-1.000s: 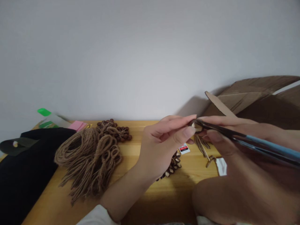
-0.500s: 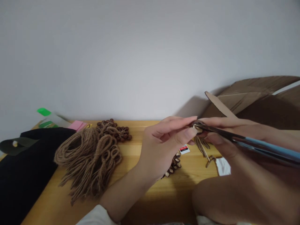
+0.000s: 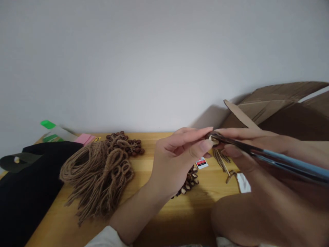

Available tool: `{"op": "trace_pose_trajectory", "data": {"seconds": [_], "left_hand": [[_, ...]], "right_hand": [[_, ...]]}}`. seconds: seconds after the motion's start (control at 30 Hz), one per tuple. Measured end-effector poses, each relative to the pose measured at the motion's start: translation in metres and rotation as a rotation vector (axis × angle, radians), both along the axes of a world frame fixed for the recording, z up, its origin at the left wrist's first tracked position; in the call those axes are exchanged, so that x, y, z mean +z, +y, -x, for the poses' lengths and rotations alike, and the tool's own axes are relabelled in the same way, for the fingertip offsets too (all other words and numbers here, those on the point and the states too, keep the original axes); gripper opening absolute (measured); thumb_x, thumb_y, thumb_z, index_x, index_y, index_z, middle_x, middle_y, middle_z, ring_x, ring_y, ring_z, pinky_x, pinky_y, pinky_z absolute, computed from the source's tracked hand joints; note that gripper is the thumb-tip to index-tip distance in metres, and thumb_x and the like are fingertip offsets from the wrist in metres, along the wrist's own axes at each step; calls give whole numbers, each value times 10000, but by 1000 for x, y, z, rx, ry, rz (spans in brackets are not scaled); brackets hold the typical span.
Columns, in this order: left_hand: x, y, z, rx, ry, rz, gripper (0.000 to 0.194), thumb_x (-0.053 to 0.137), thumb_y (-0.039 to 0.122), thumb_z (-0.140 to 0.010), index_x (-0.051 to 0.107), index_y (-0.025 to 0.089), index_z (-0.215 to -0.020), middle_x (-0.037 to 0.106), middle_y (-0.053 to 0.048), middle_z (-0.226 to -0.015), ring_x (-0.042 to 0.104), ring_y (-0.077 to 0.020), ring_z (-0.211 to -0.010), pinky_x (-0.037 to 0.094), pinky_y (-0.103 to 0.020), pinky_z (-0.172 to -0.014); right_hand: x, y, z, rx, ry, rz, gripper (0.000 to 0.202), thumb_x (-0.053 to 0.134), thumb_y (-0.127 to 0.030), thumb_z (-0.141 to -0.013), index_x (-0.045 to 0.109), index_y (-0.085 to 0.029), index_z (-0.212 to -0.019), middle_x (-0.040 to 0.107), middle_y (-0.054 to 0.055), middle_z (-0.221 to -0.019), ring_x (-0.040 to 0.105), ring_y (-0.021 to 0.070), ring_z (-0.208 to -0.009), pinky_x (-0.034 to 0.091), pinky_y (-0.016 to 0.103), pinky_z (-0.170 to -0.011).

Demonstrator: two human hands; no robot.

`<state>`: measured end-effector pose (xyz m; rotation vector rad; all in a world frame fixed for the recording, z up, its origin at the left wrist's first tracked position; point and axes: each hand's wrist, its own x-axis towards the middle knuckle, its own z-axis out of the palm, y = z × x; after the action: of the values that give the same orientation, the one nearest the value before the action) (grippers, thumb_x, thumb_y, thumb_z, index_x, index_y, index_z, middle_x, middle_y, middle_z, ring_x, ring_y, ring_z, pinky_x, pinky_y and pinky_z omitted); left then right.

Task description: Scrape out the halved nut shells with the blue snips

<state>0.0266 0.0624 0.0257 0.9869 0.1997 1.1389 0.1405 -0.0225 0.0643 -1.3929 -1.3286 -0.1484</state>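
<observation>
Left hand point(image 3: 174, 156): thumb and index pinched together on a small dark-rimmed, cream-faced piece point(image 3: 213, 138), held up above the wooden table point(image 3: 145, 168). Right hand point(image 3: 267, 192): fingers and thumb clamped round a blue-handled tool point(image 3: 282, 157), its dark narrow tip right at the piece. Can't tell if the tip actually grips it; fingers cover part.

Under the left hand, partly hidden: a cluster of similar dark-and-cream pieces point(image 3: 189, 185) on the table. Just past it, a white card point(image 3: 202, 163) with red and black print. Thin brown strands point(image 3: 221, 161) show below the held piece; white scrap point(image 3: 243, 183) near the right hand.

Left side: brown cord bundle point(image 3: 97, 175), dark round beads point(image 3: 136, 146) touching its far end. Cardboard point(image 3: 272, 103) behind the right hand.
</observation>
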Motion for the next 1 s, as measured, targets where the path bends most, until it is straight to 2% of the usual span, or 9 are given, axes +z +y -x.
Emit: {"op": "trace_pose_trajectory", "data": {"seconds": [0.1, 0.17, 0.33, 0.53, 0.6, 0.77, 0.83, 1.0], "left_hand": [[0, 0, 1, 1, 7, -13, 191, 821, 167, -789, 841, 283, -940, 778, -12, -919, 698, -95, -807, 620, -146, -684], [-1, 0, 1, 2, -1, -28, 201, 811, 155, -797, 839, 287, -947, 780, -7, -922, 697, -91, -814, 617, -141, -685], [-3, 0, 0, 21, -22, -51, 259, 781, 121, -823, 831, 338, -956, 786, 11, -962, 705, -93, -868, 615, -141, -690], [-1, 0, 1, 59, 22, -67, 212, 813, 159, -793, 839, 314, -937, 771, -12, -919, 687, -100, -818, 604, -154, -669], [-1, 0, 0, 72, 36, -70, 206, 822, 172, -785, 841, 318, -929, 769, -13, -905, 683, -103, -797, 604, -162, -660], [-4, -1, 1, 71, 23, -74, 233, 817, 163, -792, 837, 342, -940, 775, -4, -925, 686, -96, -788, 597, -156, -649], [-5, -1, 1, 72, 9, -69, 253, 819, 158, -790, 834, 363, -937, 778, 2, -935, 694, -103, -782, 606, -174, -647], [-4, 1, 1, 72, 32, -76, 227, 838, 175, -771, 840, 323, -943, 770, -11, -899, 685, -99, -755, 601, -164, -641]], "right_hand": [[0, 1, -4, 28, -33, 43, 26, 746, -236, -818, 726, -251, -814, 768, -48, -1003, 730, 78, -943, 594, 116, -892], [1, 1, -5, 31, -67, 54, 24, 737, -228, -824, 728, -250, -830, 768, -53, -1008, 728, 66, -942, 580, 95, -905], [2, -1, -2, -63, -68, 31, 52, 728, -231, -840, 704, -259, -803, 768, -78, -965, 714, 16, -867, 556, 29, -831], [0, 0, -7, 55, -42, 53, 34, 737, -221, -822, 717, -248, -827, 768, -46, -1033, 734, 98, -988, 585, 141, -973], [1, 1, -8, 77, -55, 38, 49, 738, -199, -816, 714, -242, -817, 769, -45, -1018, 735, 99, -993, 579, 139, -986], [3, 2, -4, 35, -68, 21, 68, 746, -200, -812, 720, -260, -831, 772, -78, -959, 735, 53, -911, 579, 59, -871], [2, 3, -2, 10, -1, 22, 99, 746, -210, -811, 741, -274, -887, 772, -72, -965, 738, 67, -887, 602, 77, -815], [0, 3, -3, 79, 45, 56, 35, 752, -206, -796, 724, -225, -789, 773, -28, -974, 741, 106, -946, 607, 124, -894]]}}
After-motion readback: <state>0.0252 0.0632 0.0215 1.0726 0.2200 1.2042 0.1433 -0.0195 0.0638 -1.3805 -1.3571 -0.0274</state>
